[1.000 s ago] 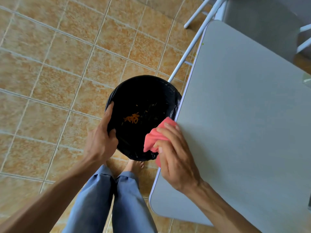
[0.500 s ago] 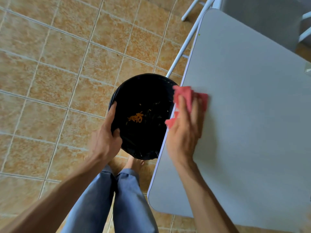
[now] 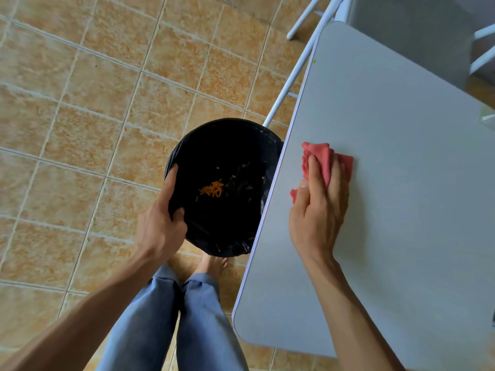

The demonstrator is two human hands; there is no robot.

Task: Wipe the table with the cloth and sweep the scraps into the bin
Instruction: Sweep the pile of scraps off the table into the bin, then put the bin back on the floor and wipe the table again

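Note:
A pink cloth (image 3: 325, 159) lies bunched on the grey table (image 3: 401, 183) a short way in from its left edge. My right hand (image 3: 318, 212) presses flat on the cloth, fingers spread over it. Just beside the table's left edge stands a black bin (image 3: 222, 231) lined with a black bag. Orange scraps (image 3: 212, 189) and some dark bits lie at its bottom. My left hand (image 3: 160, 226) grips the bin's near-left rim, thumb inside the rim.
The floor is tan tile (image 3: 93, 103). White table legs (image 3: 294, 70) slant down behind the bin. A grey chair seat (image 3: 412, 30) stands at the table's far end. My bare feet (image 3: 211, 263) and blue trousers are below the bin. A small pale object (image 3: 487, 116) sits at the table's right edge.
My right hand has carried the cloth from over the bin's rim onto the table and farther right, away from the edge. My left hand has kept hold of the bin rim.

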